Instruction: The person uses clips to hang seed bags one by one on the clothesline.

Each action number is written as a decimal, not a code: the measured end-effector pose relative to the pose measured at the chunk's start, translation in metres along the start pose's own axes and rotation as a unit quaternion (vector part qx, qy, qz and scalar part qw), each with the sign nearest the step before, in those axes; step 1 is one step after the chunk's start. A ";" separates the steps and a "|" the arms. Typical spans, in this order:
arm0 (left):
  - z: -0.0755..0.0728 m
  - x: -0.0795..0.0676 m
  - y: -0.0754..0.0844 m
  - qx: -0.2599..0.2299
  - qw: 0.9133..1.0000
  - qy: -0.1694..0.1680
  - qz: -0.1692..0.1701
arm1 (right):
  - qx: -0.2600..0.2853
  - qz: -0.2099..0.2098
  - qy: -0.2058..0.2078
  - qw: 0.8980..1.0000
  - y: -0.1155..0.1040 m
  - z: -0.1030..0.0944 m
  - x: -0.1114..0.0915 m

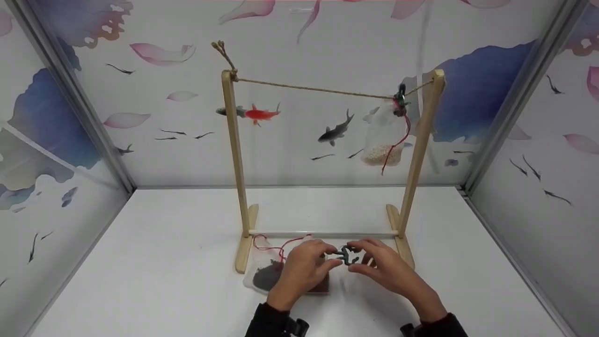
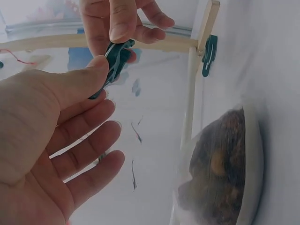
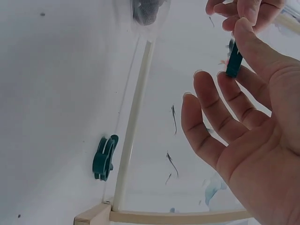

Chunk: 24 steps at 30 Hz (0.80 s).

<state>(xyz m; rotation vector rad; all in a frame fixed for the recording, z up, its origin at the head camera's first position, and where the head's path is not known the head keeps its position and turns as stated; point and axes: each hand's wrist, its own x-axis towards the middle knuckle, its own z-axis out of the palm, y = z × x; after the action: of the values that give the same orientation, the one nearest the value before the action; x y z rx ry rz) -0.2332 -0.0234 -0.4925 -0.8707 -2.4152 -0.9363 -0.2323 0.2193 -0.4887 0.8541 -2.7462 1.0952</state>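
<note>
Clip (image 1: 345, 255), green: held above counter (image 1: 140, 262), before wooden stand (image 1: 423, 135). Left hand (image 1: 305, 263): pinching one side. Right hand (image 1: 386, 267): pinching opposite side. Likely hazard: clip springing loose and dropping, from uneven squeeze. Spare clip (image 3: 105, 158): on counter, near stand. Dark-filled bag (image 1: 266, 278): on counter, beside left hand; could be nudged by stray wrist. Pale-filled bag (image 1: 383, 154): hanging from rope (image 1: 304, 87).
</note>
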 end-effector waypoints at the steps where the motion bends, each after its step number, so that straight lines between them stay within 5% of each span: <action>1: -0.003 -0.001 -0.003 0.001 1.000 0.002 -0.001 | -0.001 -0.003 0.004 1.000 -0.001 0.001 0.002; 13: -0.043 -0.023 -0.048 0.048 0.997 0.058 -0.027 | 0.001 0.029 0.046 0.999 0.011 0.022 0.020; 24: -0.046 -0.035 -0.069 0.075 0.991 0.040 -0.099 | 0.009 0.120 0.020 0.993 0.008 0.063 0.054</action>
<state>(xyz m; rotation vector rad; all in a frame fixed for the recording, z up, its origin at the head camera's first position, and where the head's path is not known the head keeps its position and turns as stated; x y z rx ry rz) -0.2480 -0.1097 -0.5116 -0.5375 -2.4970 -0.8283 -0.2732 0.1572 -0.5271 0.5061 -2.8662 1.1603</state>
